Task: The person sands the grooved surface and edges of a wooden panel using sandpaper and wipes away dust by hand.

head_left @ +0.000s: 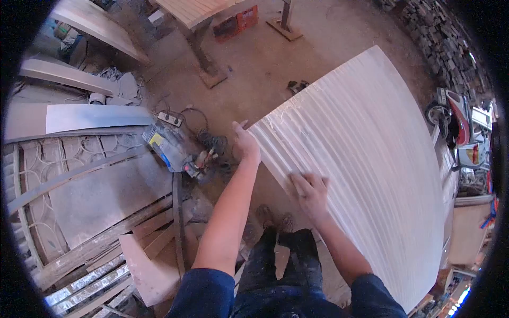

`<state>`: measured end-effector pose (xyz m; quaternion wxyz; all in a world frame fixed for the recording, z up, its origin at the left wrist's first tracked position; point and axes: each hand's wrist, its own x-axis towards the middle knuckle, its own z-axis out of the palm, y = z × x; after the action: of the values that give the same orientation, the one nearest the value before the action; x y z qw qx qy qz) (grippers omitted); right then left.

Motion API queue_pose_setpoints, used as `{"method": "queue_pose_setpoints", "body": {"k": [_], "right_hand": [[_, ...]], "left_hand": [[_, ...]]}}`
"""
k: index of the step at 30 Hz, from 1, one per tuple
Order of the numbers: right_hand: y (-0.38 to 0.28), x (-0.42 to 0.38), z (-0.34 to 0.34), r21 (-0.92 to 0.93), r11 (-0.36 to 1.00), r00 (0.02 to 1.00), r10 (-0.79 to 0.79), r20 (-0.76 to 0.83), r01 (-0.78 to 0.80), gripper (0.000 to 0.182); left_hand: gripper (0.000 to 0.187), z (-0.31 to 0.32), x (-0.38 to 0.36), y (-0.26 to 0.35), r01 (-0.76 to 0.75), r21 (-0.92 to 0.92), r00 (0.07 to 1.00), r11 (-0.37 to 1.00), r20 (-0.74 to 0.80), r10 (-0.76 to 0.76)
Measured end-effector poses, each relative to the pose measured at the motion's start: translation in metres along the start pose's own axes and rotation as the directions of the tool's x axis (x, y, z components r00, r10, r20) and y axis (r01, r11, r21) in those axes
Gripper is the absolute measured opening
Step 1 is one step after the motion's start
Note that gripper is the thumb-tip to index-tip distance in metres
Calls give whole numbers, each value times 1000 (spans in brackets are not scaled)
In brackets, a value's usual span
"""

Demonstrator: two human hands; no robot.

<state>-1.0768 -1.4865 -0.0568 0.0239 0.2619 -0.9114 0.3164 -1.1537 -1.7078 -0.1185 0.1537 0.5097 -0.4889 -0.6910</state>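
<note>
A large pale panel (366,143) with long parallel ridges and grooves spans the right half of the head view. My left hand (247,144) grips its near left corner, with fingers and thumb at the edge. Lower along the same edge, my right hand (310,195) bears down on the ridged surface with its fingers curled and pressed together. The fingertips of that hand are smeared by motion, and I cannot tell whether something is held under them.
A power strip (169,118) with cables and a dusty power tool (200,161) lie left of my left hand. Boards and a metal grille (42,185) fill the left side. A wooden table (193,10) stands ahead; a motorcycle (460,119) and stacked wood blocks (442,40) are right.
</note>
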Motion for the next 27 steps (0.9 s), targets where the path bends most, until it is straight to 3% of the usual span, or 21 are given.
{"method": "queue_pose_setpoints", "body": {"k": [4, 5, 7, 8, 10, 12, 14, 19, 21, 24, 25, 26, 27], "right_hand": [[-30, 114, 62, 82, 994, 995, -65, -74, 71, 27], [-39, 138, 68, 142, 987, 995, -70, -73, 80, 27], [-33, 137, 74, 128, 989, 994, -66, -88, 77, 28], [-31, 136, 74, 106, 991, 992, -75, -103, 85, 30], [-13, 74, 42, 8, 999, 997, -48, -53, 48, 30], [-4, 4, -5, 22, 998, 996, 64, 55, -65, 28], [-5, -30, -32, 23, 988, 986, 151, 68, -153, 26], [-27, 96, 46, 129, 991, 998, 50, -42, -44, 23], [-45, 147, 58, 183, 981, 997, 64, 48, -71, 23], [-34, 97, 37, 112, 992, 998, 59, 18, -61, 23], [-13, 53, 30, 35, 999, 998, 31, -61, -29, 27], [3, 3, 8, -24, 997, 997, 71, -4, -71, 32], [14, -44, -17, 30, 994, 995, 103, -10, -103, 36]], "left_hand": [[67, -4, 28, -23, -39, -47, 999, 998, 16, 39], [70, -10, 50, -39, 80, -144, 993, 986, 102, -66], [71, -6, 35, -30, 208, -397, 968, 894, 215, -130], [71, -6, 26, -26, 216, -392, 966, 894, 219, -137], [70, -3, 21, -22, -21, -137, 998, 990, 60, 30], [67, -1, 12, -11, -9, -144, 998, 989, 54, 17], [65, 0, 7, -4, -33, -21, 999, 999, 9, 33], [64, -4, 32, -27, -122, -65, 991, 990, 42, 125], [66, -6, 34, -32, -147, -68, 987, 987, 57, 151], [65, -1, 18, -15, -31, -134, 998, 990, 51, 38], [65, 0, 13, -11, -49, -53, 999, 997, 10, 49], [65, 2, 7, -5, -65, 28, 997, 998, -32, 65], [66, 4, -1, 4, -33, 59, 998, 998, -58, 36]]}}
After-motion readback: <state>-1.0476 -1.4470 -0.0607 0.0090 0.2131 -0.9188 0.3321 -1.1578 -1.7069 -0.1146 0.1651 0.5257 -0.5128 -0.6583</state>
